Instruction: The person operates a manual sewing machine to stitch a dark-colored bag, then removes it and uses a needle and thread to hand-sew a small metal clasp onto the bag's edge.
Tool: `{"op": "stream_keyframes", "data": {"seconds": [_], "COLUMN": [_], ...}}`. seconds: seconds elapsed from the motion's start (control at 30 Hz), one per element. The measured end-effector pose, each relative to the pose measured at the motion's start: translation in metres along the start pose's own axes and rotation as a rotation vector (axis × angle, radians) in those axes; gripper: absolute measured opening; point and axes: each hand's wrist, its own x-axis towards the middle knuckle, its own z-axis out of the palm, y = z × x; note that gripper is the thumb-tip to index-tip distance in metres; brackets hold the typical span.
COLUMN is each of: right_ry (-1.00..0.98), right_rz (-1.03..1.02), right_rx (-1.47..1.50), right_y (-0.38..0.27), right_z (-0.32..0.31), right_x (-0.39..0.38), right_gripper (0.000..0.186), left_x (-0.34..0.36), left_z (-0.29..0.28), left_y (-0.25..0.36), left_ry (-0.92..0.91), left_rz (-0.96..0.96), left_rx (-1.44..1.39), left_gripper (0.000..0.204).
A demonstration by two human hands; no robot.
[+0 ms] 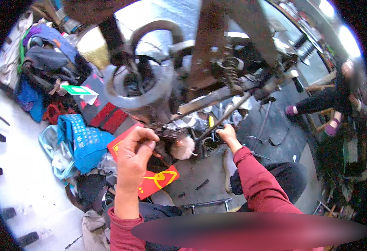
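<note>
Bright lamps (350, 41) glare at the upper right. The left side looks washed white. Edges bend toward black, and a smudge (250, 232) blurs the bottom.

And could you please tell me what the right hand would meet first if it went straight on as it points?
The right hand would probably meet the slanting rod first, just up and left of it, though depth is unclear here.

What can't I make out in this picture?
All in the head view:
- Whether the left hand pinches anything: too small and blurred at the fingertips.
- What the right hand grips, if anything: its own back hides it.
- The print on the blue bag: too blurred.
- The brown post's upper end: cut off by the top edge.
</note>
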Motion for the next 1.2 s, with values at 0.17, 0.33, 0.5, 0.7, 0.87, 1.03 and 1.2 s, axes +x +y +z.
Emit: {"op": "stream_keyframes", "data": {"seconds": [0.17,0.33,0.5,0.7,0.87,1.03,1.2], "right_ry": [0.165,0.137,0.255,0.053,-0.635,-1.020,-1.140], "right_rz": [0.120,-0.010,-0.051,-0.308,-0.596,-0.564,-0.346], "right_rx": [0.142,0.477,0.833,1.125,1.049,0.930,1.029], "right_y": [0.022,0.024,-0.008,-0.050,-0.085,-0.124,-0.145], "right_z": [0.023,-0.003,-0.037,-0.085,-0.121,-0.118,-0.109], "right_x": [0.024,-0.015,-0.114,-0.228,-0.290,-0.310,-0.305], "right_gripper": [0.064,0.026,0.028,0.031,0.070,0.078,0.081], "left_x": [0.002,0.011,0.018,0.022,0.021,0.022,0.021], "left_z": [-0.004,-0.012,-0.019,-0.017,-0.015,-0.016,-0.015], "left_y": [-0.004,-0.018,-0.031,-0.037,-0.039,-0.040,-0.040], "left_ry": [0.016,-0.043,-0.109,-0.171,-0.180,-0.212,-0.185], "left_rz": [-0.061,-0.143,-0.215,-0.213,-0.205,-0.196,-0.197], "left_rx": [-0.090,-0.446,-0.626,-0.718,-0.735,-0.736,-0.758], "left_gripper": [0.009,0.011,0.017,0.015,0.012,0.013,0.013]}}
